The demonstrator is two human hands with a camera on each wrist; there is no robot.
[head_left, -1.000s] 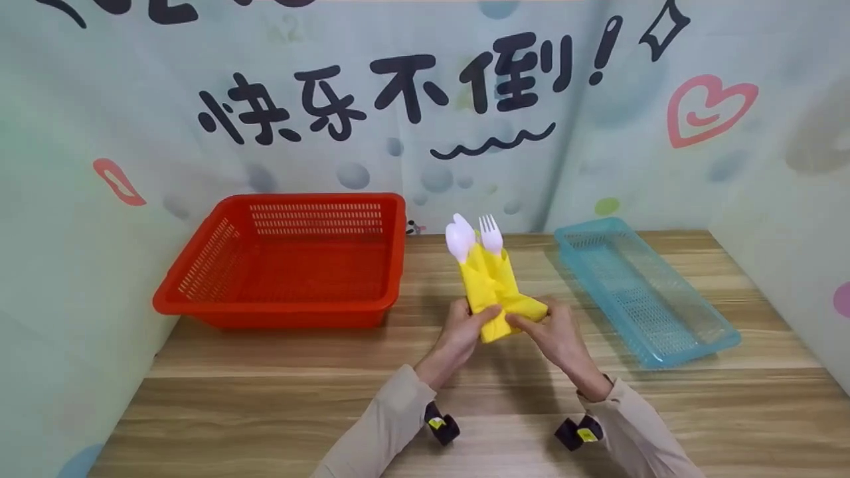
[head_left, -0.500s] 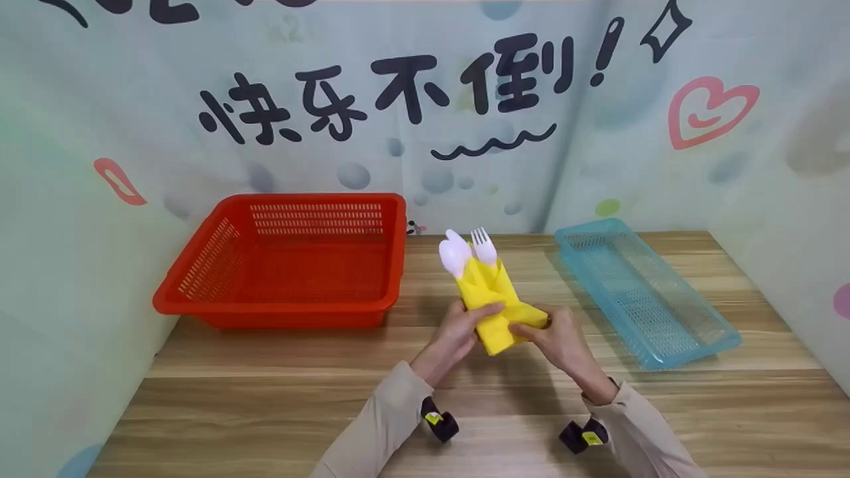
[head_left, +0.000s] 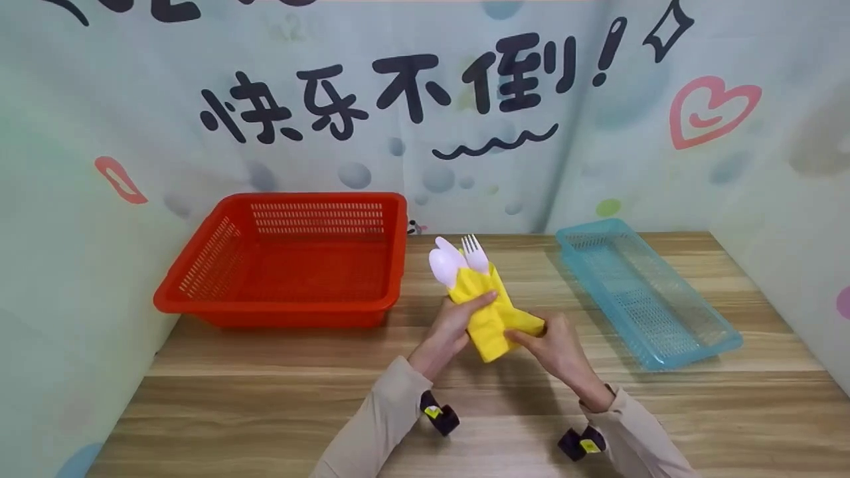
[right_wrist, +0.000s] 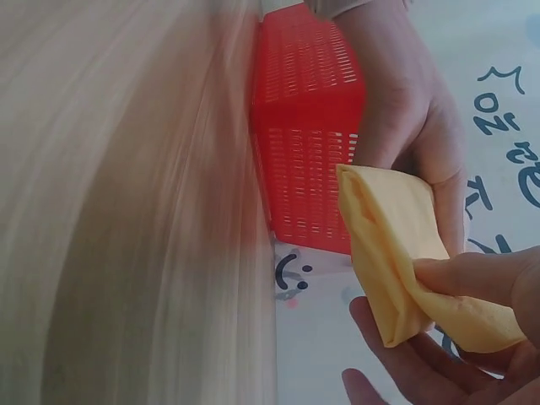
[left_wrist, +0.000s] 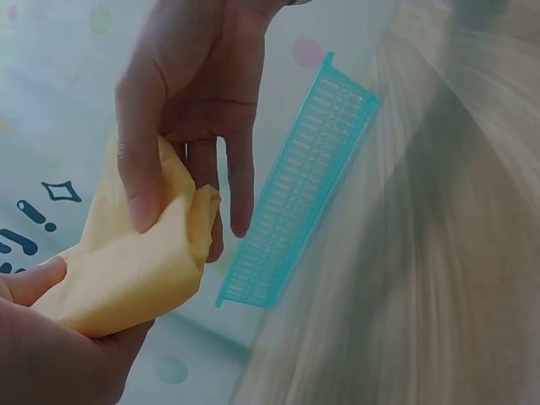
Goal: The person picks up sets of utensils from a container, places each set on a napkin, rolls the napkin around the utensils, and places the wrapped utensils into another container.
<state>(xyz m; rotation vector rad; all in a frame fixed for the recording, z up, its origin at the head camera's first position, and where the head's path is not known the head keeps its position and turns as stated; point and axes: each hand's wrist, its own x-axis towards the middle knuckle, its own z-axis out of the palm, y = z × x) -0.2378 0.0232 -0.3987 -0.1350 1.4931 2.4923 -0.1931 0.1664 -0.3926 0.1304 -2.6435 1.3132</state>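
A folded yellow napkin (head_left: 490, 325) is held above the table between both hands, tilted to the upper left. From its top stick out a white plastic spoon (head_left: 443, 267), a white fork (head_left: 475, 255) and a third white piece, mostly hidden behind the spoon. My left hand (head_left: 446, 335) grips the bundle's left side, its thumb lying across the front. At the lower right, my right hand (head_left: 558, 345) pinches a loose flap of the napkin between thumb and fingers. The right wrist view shows the napkin's layered bottom edge, with the cutlery out of sight.
To the left on the wooden table (head_left: 279, 405) stands a red basket (head_left: 279, 307) with slotted walls. A light-blue plastic basket (head_left: 647, 299) sits at the right, set at an angle. A printed cloth backdrop (head_left: 332, 40) rises behind the table.
The bundle has come down and shifted slightly left, tilting further left. My left thumb has moved up the napkin's front. The right hand keeps pinching the flap.
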